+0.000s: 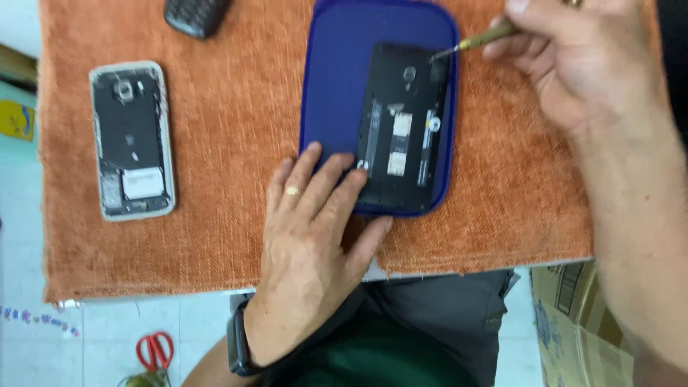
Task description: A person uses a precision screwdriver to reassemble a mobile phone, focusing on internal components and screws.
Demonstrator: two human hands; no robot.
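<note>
A black phone (405, 129) with its back cover off lies on a blue tray (344, 79) in the middle of an orange cloth (229, 143). My left hand (312, 236) rests flat on the tray's near edge, its fingertips pressing the phone's lower left corner. My right hand (573, 57) grips a thin brass-coloured screwdriver (476, 41), whose tip touches the phone's upper right corner near the camera. A ring sits on a left finger and a dark watch on that wrist.
A second opened phone (132, 140) with a pale frame lies at the left of the cloth. A dark ribbed object (195, 14) sits at the top edge. Red-handled scissors (155, 350) lie on the tiled floor. A cardboard box (570, 315) stands at lower right.
</note>
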